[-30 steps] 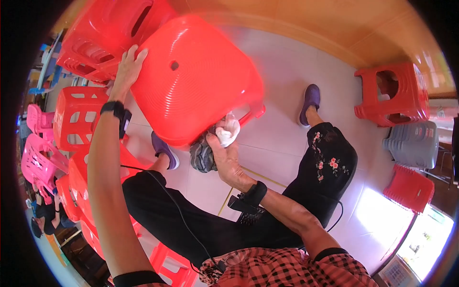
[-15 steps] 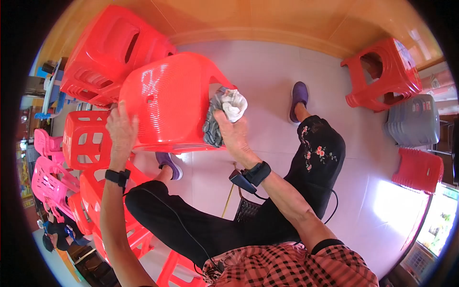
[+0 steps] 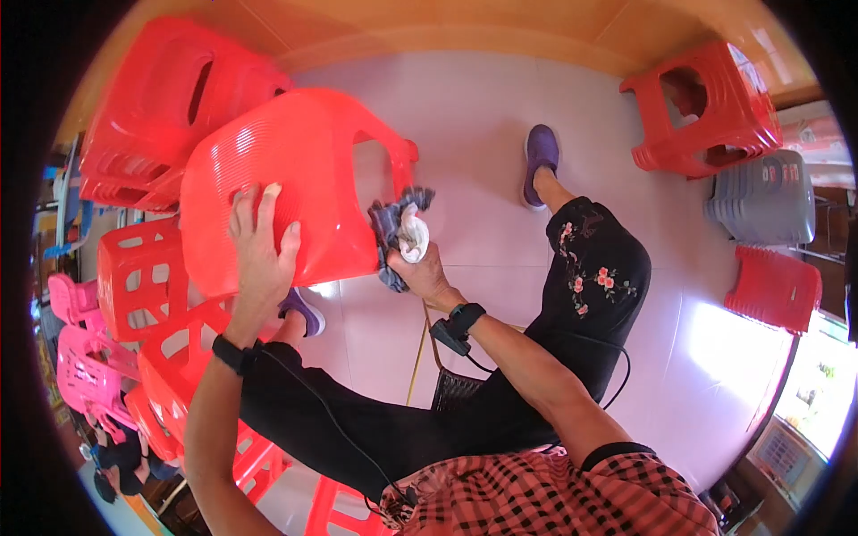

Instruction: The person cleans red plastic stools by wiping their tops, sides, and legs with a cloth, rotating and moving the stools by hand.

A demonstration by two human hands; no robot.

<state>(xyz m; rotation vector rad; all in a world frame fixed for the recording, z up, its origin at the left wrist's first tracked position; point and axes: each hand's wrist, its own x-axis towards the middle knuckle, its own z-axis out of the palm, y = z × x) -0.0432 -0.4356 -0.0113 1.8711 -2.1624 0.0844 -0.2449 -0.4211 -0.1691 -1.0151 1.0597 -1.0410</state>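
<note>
A red plastic stool (image 3: 304, 179) stands tilted in front of me, its ridged seat facing up and to the left. My left hand (image 3: 261, 250) lies on the seat with its fingers spread, holding nothing. Beside the stool's right side, my right hand (image 3: 424, 275) is closed round a bunched grey and white cloth (image 3: 393, 234). The cloth touches the stool near a leg, and part of it hides the stool's lower edge.
Stacked red stools (image 3: 170, 98) stand at the upper left, with red chairs (image 3: 143, 277) and pink chairs (image 3: 89, 366) below. At right are another red stool stack (image 3: 706, 112) and grey stools (image 3: 764, 198). A person (image 3: 121, 464) is at the lower left.
The stool has turned and tilted, showing more of its leg side. My left hand has moved from the seat's edge onto its surface. My right hand has shifted with the cloth along the side.
</note>
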